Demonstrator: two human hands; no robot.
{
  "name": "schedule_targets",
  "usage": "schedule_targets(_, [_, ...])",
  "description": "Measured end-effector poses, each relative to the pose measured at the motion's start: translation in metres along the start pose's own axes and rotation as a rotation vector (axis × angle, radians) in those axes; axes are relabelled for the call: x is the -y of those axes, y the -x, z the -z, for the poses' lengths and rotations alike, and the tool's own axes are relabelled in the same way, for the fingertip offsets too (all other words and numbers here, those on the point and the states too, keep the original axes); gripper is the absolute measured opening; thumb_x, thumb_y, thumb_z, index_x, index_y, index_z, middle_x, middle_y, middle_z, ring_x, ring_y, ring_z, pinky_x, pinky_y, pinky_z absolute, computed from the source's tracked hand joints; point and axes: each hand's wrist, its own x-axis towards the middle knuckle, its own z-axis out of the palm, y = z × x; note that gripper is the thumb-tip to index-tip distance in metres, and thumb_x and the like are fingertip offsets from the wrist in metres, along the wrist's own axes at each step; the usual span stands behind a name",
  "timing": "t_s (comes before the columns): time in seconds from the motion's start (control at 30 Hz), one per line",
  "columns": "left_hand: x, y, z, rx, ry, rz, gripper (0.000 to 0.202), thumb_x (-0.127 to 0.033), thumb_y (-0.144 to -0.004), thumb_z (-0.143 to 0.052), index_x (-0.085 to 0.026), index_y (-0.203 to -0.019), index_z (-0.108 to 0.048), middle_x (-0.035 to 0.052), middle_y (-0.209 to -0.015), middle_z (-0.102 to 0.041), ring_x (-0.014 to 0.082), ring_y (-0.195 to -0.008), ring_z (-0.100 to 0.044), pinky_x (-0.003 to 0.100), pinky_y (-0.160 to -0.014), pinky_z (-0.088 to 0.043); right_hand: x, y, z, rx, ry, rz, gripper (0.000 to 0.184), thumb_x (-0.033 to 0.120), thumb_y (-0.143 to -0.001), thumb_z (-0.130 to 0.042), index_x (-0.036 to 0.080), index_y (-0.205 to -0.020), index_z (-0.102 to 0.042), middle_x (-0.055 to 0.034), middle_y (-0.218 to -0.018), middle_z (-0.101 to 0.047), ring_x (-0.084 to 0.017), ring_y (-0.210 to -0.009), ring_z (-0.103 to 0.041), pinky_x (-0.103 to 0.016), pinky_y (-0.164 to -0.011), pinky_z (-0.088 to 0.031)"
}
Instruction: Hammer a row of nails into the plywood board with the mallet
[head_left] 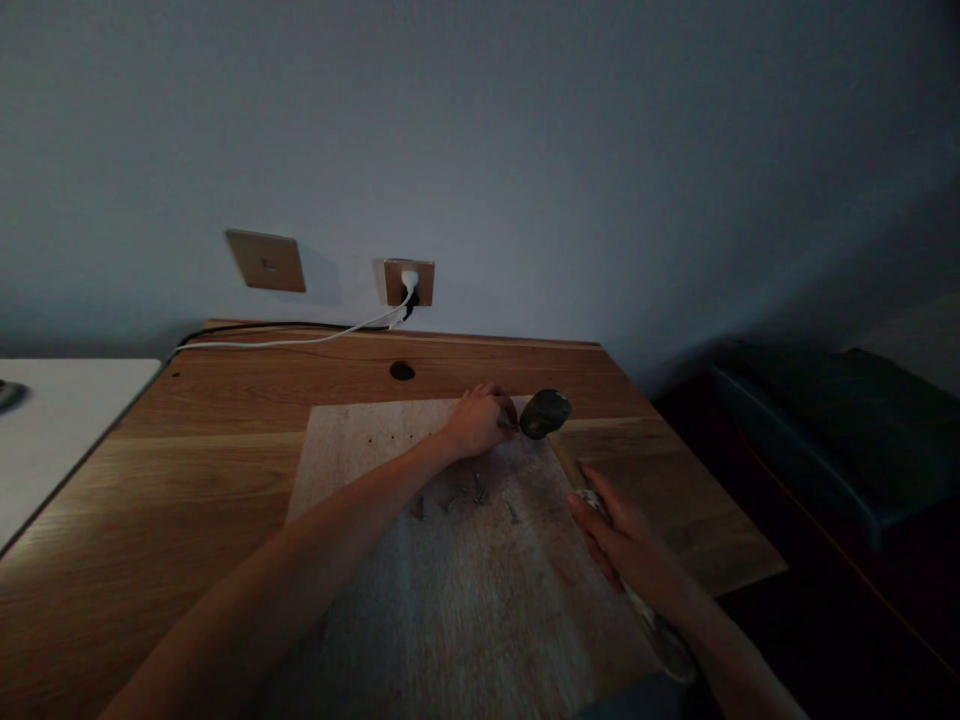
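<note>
My right hand (611, 530) is wrapped around the wooden handle of a hammer (546, 413), whose dark, rounded head is at the far right part of a pale board (450, 600). Close against the left side of that head, my left hand (480, 420) pinches a small screw (509, 424), mostly hidden by the fingers. Several loose screws (478, 490) lie on the board below my left wrist, with one screw (512, 512) apart to the right. A row of small dark holes (392, 437) marks the board left of my left hand.
The board rests on a wooden table (225, 400) set against a wall. A socket (409, 283) there has white and black cables (300, 342) running left along the table's back edge. A round hole (403, 371) is in the tabletop. Dark green furniture (840, 430) stands right.
</note>
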Motion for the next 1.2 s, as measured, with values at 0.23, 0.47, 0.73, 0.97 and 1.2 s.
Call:
schedule_targets(0.23, [0.0, 0.0, 0.002, 0.0, 0.009, -0.013, 0.016, -0.02, -0.085, -0.078, -0.023, -0.1, -0.083, 0.0088, -0.12, -0.069, 0.0302, -0.118, -0.064, 0.044, -0.106, -0.05, -0.001, 0.001, -0.002, -0.026, -0.02, 0.002, 0.068, 0.059, -0.097, -0.048, 0.014, -0.148, -0.045, 0.0141, -0.043, -0.041, -0.013, -0.035, -0.038, -0.023, -0.038, -0.032])
schedule_targets(0.47, [0.001, -0.001, 0.0, -0.011, 0.014, -0.023, 0.014, -0.02, -0.085, -0.079, -0.023, -0.098, -0.083, 0.0096, -0.12, -0.07, 0.0297, -0.119, -0.064, 0.043, -0.107, -0.049, -0.001, 0.002, -0.004, -0.037, 0.013, 0.016, 0.067, 0.059, -0.099, -0.047, 0.014, -0.149, -0.046, 0.0129, -0.044, -0.043, -0.013, -0.035, -0.04, -0.023, -0.037, -0.031])
schedule_targets(0.73, [0.002, -0.001, -0.001, -0.015, 0.016, -0.03, 0.017, -0.02, -0.084, -0.079, -0.023, -0.1, -0.084, 0.0091, -0.121, -0.071, 0.029, -0.117, -0.065, 0.042, -0.105, -0.051, -0.003, 0.006, -0.006, -0.01, -0.009, -0.02, 0.07, 0.059, -0.098, -0.048, 0.016, -0.153, -0.044, 0.0133, -0.045, -0.041, -0.013, -0.035, -0.041, -0.022, -0.037, -0.03])
schedule_targets(0.97, [0.002, -0.001, -0.002, -0.011, 0.012, -0.024, 0.018, -0.02, -0.084, -0.076, -0.024, -0.1, -0.084, 0.0084, -0.118, -0.071, 0.0286, -0.114, -0.066, 0.042, -0.105, -0.051, -0.019, 0.013, -0.011, -0.098, -0.046, -0.086, 0.073, 0.062, -0.097, -0.05, 0.019, -0.155, -0.042, 0.0115, -0.048, -0.042, -0.016, -0.037, -0.044, -0.024, -0.038, -0.031])
schedule_targets(1.2, [0.002, 0.001, 0.001, -0.024, 0.017, -0.007, 0.032, -0.022, -0.082, -0.077, -0.02, -0.114, -0.077, 0.0102, -0.119, -0.067, 0.03, -0.113, -0.066, 0.044, -0.104, -0.053, -0.021, 0.009, -0.008, -0.028, -0.068, -0.105, 0.07, 0.062, -0.096, -0.053, 0.02, -0.151, -0.046, 0.0099, -0.049, -0.043, -0.016, -0.039, -0.044, -0.025, -0.039, -0.033])
